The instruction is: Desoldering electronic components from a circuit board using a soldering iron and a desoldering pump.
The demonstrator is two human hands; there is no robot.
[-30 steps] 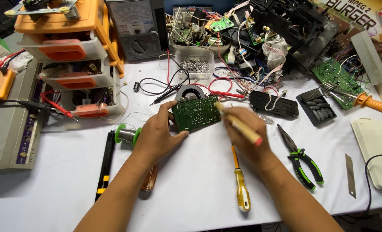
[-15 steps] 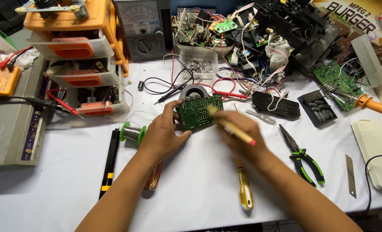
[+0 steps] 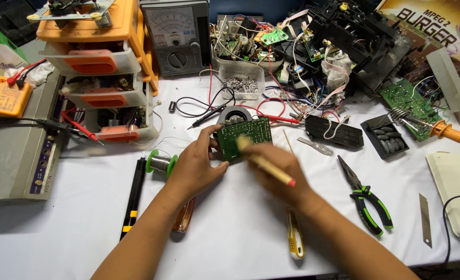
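- Left hand (image 3: 196,166): fingers pinch the near edge of the green circuit board (image 3: 244,138), tilting it just above the white bench (image 3: 230,228), apparently to steady its face.
- Right hand (image 3: 276,171), motion-blurred: closed around a pale brush (image 3: 263,163) with a red handle tip, bristle end touching the board.
- Nearby: wire-wound solder spool (image 3: 161,163), green-handled pliers (image 3: 367,199).

Left hand (image 3: 198,167) grips the left edge of a green rectangular printed circuit board (image 3: 244,137) above the white table (image 3: 74,228). Right hand (image 3: 282,173), motion-blurred, holds a yellow-handled brush with a red end (image 3: 265,163) against the board. Green-handled pliers (image 3: 367,199) lie well apart, to the right.
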